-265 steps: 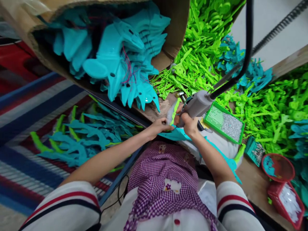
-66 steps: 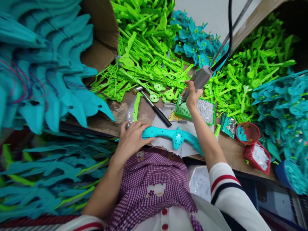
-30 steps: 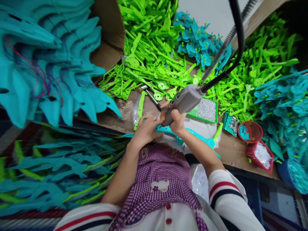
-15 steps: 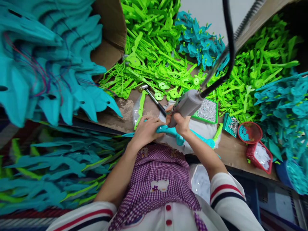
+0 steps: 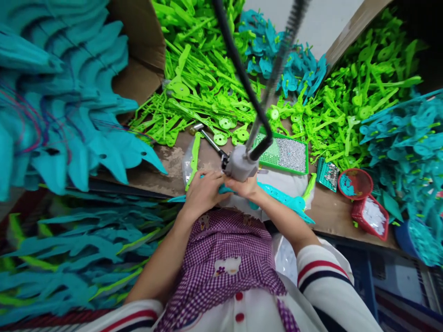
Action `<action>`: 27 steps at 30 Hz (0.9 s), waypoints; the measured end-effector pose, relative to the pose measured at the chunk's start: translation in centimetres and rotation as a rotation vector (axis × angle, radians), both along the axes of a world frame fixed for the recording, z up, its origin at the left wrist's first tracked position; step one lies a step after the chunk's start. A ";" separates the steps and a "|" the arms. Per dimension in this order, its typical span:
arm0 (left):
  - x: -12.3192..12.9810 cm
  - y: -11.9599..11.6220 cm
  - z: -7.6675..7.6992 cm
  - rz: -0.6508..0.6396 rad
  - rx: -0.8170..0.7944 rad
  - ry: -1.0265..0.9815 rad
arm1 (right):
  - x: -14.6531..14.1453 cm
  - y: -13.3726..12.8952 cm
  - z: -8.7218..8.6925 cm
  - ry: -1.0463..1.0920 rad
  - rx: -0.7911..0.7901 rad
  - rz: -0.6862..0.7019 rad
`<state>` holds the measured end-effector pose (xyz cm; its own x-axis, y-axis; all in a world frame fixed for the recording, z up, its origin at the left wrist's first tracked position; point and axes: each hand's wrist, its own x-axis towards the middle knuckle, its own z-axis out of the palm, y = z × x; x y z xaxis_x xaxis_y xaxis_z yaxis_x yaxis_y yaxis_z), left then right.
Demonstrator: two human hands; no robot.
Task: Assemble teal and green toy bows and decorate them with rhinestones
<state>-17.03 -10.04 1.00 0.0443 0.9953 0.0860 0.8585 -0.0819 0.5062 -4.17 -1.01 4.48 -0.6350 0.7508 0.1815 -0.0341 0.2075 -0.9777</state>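
Observation:
My right hand (image 5: 245,185) is closed round a grey electric screwdriver (image 5: 238,165), which hangs from a black cable and a coiled spring. The tool stands nearly upright over a long teal plastic part (image 5: 285,199) lying across the bench in front of me. The screwdriver's tip is hidden behind my hand. My left hand (image 5: 206,191) lies over the left stretch of the teal part, fingers bent and gripping it. Just beyond my hands rests a hammer (image 5: 212,142) with a black handle. A green tray (image 5: 265,161) of small metal screws sits behind the right hand.
Piles of lime green parts (image 5: 207,92) and teal parts (image 5: 273,50) fill the back. Stacked teal shells (image 5: 69,106) stand at left, beside a cardboard box (image 5: 141,55). On the right are a small teal basket (image 5: 328,175), a red bowl (image 5: 356,183) and a red basket (image 5: 370,216).
The screwdriver has swung to the left and more upright, with my right hand shifting left towards the left hand. My left hand keeps its hold on the teal part.

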 end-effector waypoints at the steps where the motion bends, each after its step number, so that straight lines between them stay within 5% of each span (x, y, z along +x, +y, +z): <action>1: 0.0 0.0 0.0 -0.007 -0.005 0.002 | 0.0 -0.1 -0.1 -0.001 0.024 -0.003; 4: -0.1 0.1 0.0 -0.016 -0.016 0.025 | 0.2 -0.1 0.3 0.036 -0.052 -0.051; 8: -0.1 -0.3 0.1 -0.030 -0.020 0.036 | 2.2 1.5 2.6 0.175 -0.201 -0.286; 14: 1.8 0.9 1.0 -0.171 0.026 0.069 | 8.2 7.0 6.3 0.171 0.065 -0.541; 19: 3.2 3.0 0.1 -0.330 -0.023 0.024 | 10.7 8.7 5.7 0.187 0.098 -0.577; 27: 2.3 0.5 0.0 -0.292 0.022 -0.061 | 11.8 9.5 5.5 0.165 0.137 -0.581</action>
